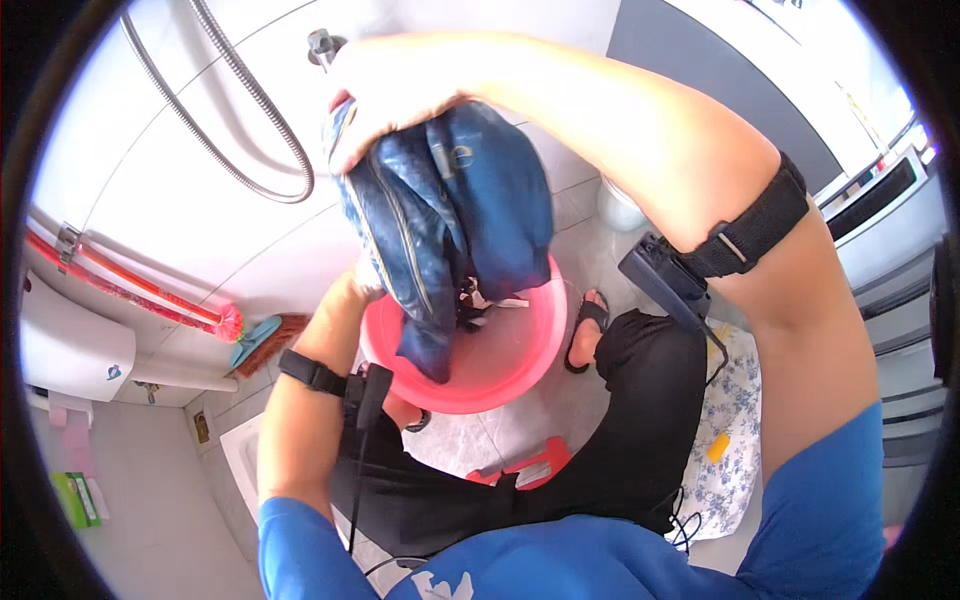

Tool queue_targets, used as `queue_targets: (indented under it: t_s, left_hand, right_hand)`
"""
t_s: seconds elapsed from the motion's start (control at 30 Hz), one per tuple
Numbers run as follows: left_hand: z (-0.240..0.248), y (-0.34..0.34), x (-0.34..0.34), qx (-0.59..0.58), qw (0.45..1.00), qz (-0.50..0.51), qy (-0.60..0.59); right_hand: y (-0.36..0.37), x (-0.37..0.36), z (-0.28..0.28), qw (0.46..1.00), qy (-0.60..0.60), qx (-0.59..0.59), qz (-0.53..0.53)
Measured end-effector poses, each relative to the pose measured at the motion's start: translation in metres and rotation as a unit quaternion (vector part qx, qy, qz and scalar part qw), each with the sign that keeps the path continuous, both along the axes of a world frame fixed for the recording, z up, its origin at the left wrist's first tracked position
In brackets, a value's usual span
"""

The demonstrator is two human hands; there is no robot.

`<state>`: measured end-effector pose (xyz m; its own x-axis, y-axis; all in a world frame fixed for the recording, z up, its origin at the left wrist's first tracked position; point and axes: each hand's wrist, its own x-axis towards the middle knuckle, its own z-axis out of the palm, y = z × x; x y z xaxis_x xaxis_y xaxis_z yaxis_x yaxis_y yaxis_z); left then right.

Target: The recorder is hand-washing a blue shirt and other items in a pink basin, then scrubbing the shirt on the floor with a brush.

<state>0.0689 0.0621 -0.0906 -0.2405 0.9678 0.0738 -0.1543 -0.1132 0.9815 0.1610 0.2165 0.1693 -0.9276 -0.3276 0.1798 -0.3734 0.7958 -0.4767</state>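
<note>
My right hand [395,90], pale with glare, reaches up and across with its fingers wrapped round the top of a wet-looking dark blue zippered fabric item [495,200]; whether it is a bag or a jacket I cannot tell. The item hangs over a pink basin [460,407], one end drooping inside the rim. Against its lower left side is my left hand [369,276], whose fingers are hidden by the fabric. Cloudy water stands in the basin. A small dark and white piece [478,303] shows beneath the blue fabric.
A metal shower hose [265,110] loops down the left wall. Below it are a red-handled brush [228,322] and a broom [270,343]. My sandalled foot [588,332] is beside the basin. A red stool [540,462] shows between my legs, a flowered cloth [725,440] at right.
</note>
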Motion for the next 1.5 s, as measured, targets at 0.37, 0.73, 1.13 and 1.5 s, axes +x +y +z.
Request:
queue_targets:
  t_s: [0.37,0.73,1.13,1.5]
  left_hand:
    - [0.013,-0.013,0.056,0.033,0.974,0.222,0.01]
    - [-0.009,-0.042,0.093,-0.047,0.967,0.242,0.072]
    - [-0.013,-0.037,0.107,-0.087,0.961,0.23,0.128]
    - [-0.029,-0.104,0.102,-0.19,0.811,0.051,0.551]
  right_hand:
    - [-0.063,-0.021,-0.096,0.987,0.029,0.138,0.079]
    - [0.004,0.056,-0.17,0.949,-0.084,-0.144,-0.267]
    - [0.059,0.034,-0.191,0.967,-0.025,-0.064,-0.246]
    - [0.104,0.122,-0.146,0.958,0.041,-0.104,-0.263]
